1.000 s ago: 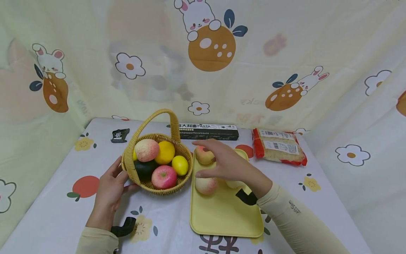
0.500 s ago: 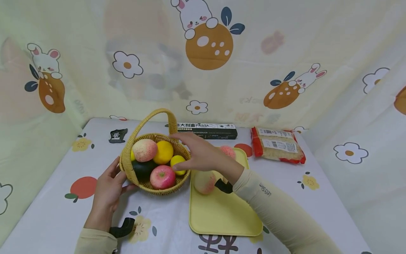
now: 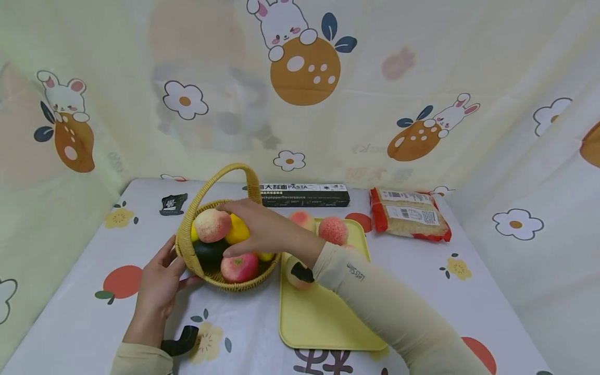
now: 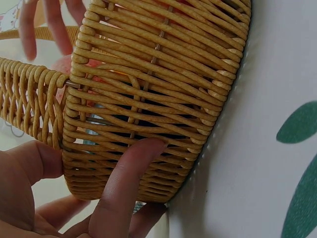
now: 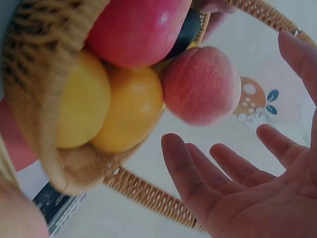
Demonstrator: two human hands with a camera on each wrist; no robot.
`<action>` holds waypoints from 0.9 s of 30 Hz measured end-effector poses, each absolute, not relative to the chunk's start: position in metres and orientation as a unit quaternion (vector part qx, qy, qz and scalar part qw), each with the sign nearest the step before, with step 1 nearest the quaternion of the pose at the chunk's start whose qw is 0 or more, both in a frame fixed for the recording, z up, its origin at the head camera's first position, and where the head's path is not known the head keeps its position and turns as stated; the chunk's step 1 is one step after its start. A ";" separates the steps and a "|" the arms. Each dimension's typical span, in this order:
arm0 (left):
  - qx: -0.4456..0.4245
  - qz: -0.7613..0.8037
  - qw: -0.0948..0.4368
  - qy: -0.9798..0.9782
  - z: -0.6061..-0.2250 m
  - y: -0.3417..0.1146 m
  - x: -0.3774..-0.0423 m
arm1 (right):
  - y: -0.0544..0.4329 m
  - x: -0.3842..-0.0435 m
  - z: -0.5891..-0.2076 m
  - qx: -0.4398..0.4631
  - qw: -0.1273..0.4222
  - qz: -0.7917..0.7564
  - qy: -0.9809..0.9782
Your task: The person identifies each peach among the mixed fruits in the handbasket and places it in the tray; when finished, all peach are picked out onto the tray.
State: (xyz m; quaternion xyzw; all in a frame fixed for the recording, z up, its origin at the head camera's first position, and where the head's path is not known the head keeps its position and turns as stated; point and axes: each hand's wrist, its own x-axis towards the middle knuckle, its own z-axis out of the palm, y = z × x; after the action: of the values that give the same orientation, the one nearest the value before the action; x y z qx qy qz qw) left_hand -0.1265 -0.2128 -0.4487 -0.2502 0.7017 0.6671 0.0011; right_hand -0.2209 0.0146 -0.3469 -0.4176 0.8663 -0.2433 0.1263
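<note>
A wicker basket [image 3: 253,283] with an arched handle stands on the table, full of fruit. My left hand [image 3: 159,286] holds its left side, fingers and thumb spread round the woven wall [image 4: 163,99]. Over the basket reaches my right hand [image 3: 276,229], fingers spread and nothing in them; the right wrist view shows a gap between them and the peach [image 5: 203,87]. That peach lies on top at the left, beside an orange-yellow fruit [image 5: 131,111]. Below are a red apple [image 3: 239,268], a dark fruit [image 3: 208,253] and a lemon [image 5: 84,101], mostly hidden in the head view.
Right of the basket lies a yellow tray [image 3: 328,325] with several peach-like fruits [image 3: 333,230], partly behind my right forearm. A black pasta box [image 3: 304,196] is behind the basket. At the back right lies a red-edged food packet [image 3: 410,214].
My right hand has moved left from above the tray to over the basket, its fingers still spread. The left hand stays at the basket, and the fruit in it looks unmoved.
</note>
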 end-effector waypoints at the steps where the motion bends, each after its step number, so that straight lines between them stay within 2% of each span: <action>1: -0.249 0.666 0.002 0.703 -0.448 -0.213 -0.126 | 0.011 -0.220 -0.347 -0.417 0.130 -0.240 0.867; 16: -0.239 0.668 0.007 0.705 -0.452 -0.215 -0.124 | -0.026 -0.219 -0.353 -0.416 0.105 -0.178 0.886; 27: -0.233 0.671 0.008 0.704 -0.453 -0.217 -0.125 | -0.043 -0.227 -0.360 -0.408 0.110 -0.133 0.897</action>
State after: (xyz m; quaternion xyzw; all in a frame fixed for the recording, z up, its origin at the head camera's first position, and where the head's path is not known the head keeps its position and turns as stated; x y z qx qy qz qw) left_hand -0.1254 -0.2170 -0.4534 -0.2332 0.7042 0.6706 0.0084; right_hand -0.2273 -0.0435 -0.3598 -0.4075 0.8968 -0.1327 0.1098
